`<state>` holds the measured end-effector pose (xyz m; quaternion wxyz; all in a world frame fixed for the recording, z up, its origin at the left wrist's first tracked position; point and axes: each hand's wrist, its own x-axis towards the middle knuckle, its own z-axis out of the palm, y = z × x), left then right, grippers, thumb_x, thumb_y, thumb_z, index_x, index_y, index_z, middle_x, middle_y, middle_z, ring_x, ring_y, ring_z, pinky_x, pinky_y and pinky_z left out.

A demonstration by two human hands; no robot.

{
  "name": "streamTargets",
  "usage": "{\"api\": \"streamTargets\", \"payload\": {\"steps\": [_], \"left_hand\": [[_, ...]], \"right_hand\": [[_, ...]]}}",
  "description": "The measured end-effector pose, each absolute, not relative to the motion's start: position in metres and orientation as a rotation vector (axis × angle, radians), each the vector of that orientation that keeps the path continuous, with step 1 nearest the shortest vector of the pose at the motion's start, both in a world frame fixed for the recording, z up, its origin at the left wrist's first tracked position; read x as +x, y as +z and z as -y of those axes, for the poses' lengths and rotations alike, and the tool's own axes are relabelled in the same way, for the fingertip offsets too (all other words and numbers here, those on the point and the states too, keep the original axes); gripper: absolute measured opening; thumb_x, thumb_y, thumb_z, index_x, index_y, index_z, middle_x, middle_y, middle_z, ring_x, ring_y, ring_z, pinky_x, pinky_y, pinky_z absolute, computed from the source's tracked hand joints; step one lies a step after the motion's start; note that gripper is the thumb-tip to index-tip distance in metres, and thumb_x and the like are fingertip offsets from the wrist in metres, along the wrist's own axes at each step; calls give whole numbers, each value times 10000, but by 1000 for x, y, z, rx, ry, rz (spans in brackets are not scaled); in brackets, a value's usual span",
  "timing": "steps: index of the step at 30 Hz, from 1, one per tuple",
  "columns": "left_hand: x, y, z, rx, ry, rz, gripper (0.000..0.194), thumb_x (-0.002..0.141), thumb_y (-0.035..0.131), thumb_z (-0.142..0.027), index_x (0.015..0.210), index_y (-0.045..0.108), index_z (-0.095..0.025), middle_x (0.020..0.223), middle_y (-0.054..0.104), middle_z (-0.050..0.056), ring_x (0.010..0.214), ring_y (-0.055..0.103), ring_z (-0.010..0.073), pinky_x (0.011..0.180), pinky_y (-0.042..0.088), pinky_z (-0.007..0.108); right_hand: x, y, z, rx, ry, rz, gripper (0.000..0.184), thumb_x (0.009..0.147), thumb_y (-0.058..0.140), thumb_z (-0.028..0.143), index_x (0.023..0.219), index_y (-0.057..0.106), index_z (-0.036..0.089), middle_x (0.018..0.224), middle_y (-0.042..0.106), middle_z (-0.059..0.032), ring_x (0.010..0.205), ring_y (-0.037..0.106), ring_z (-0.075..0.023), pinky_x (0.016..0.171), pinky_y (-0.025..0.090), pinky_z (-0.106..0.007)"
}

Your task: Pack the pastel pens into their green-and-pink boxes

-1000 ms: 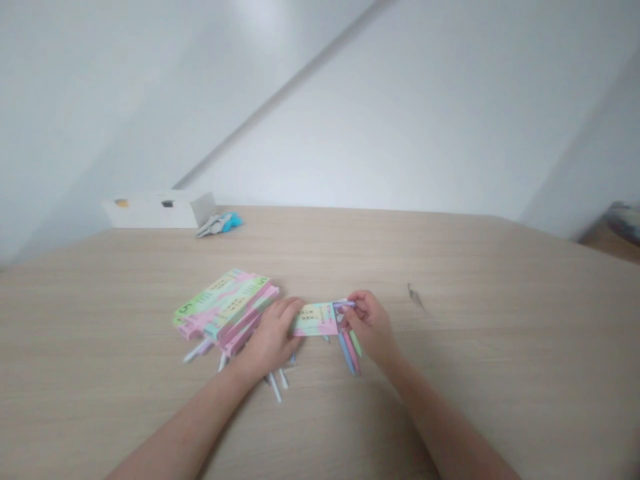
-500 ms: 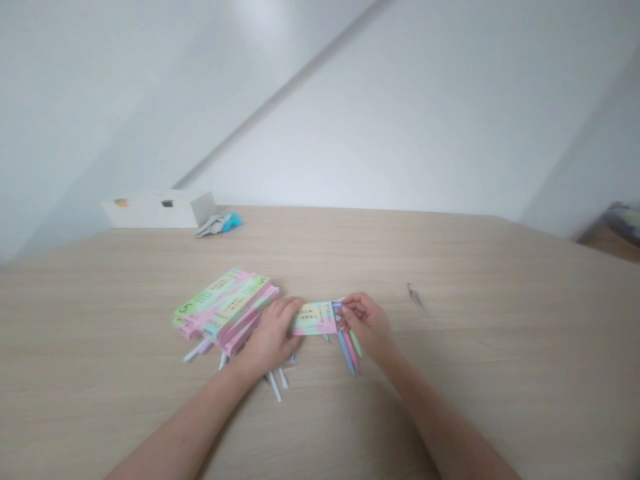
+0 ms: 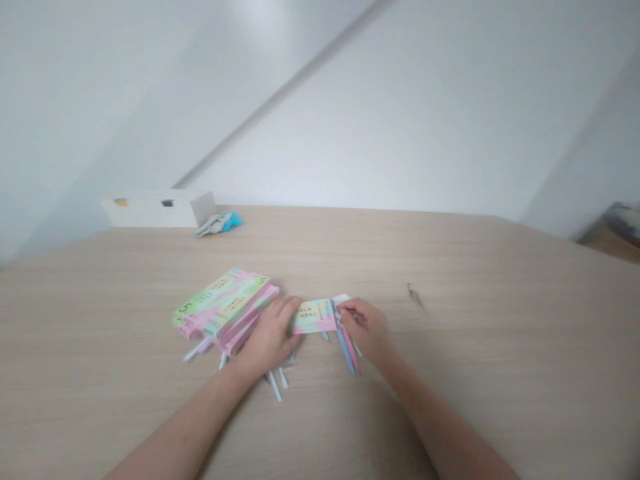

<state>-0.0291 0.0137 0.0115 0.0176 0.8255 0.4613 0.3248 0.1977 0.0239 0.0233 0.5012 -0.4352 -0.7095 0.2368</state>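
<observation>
While your left hand [image 3: 273, 330] grips the box [image 3: 315, 316] by its left end, near mid-table [image 3: 450, 373], your right hand [image 3: 367, 328] sits at the open right end; can't tell what, if anything, it pinches. Too hard a push could crease that end; a sideways knock could roll the pens [image 3: 345, 351] just nearer. Stack [image 3: 233, 307] at left reads "5"; other print blurred.

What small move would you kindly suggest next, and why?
Perhaps the right hand should push gently inward at the right end of the small pastel box: its fingers are there, a white flap seems to jut out, and the left hand holds the box.
</observation>
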Motion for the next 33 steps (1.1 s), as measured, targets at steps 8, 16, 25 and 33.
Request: {"api": "streamTargets", "payload": {"steps": [8,16,25,33], "left_hand": [[-28,15,-13,2482,1017,-1489,580,693,565,-105,1247,413,-186,1224,513,94,1159,474,247,1013,394,402],[-30,12,-15,2426,1042,-1533,580,712,569,-145,1264,397,-190,1224,520,94,1162,477,258,993,408,419],[-29,13,-14,2434,1027,-1523,571,719,571,-140,1263,403,-184,1223,514,96,1166,474,252,1002,402,405],[-28,15,-13,2460,1020,-1493,564,715,564,-134,1255,410,-186,1218,516,102,1164,474,258,996,407,417]], "right_hand": [[206,28,-25,-1054,581,1650,209,663,433,75,784,562,184,698,539,16,564,504,-106,469,369,-187],[205,35,-20,-985,266,1896,223,687,485,36,803,604,185,781,529,-15,625,476,-120,582,400,-236],[200,35,-19,-1010,222,1913,165,774,542,105,856,652,196,827,550,-41,743,548,-156,621,454,-258],[201,30,-23,-971,132,1910,420,757,542,98,1162,562,204,1099,524,-91,1041,516,-223,923,450,-400]]}}
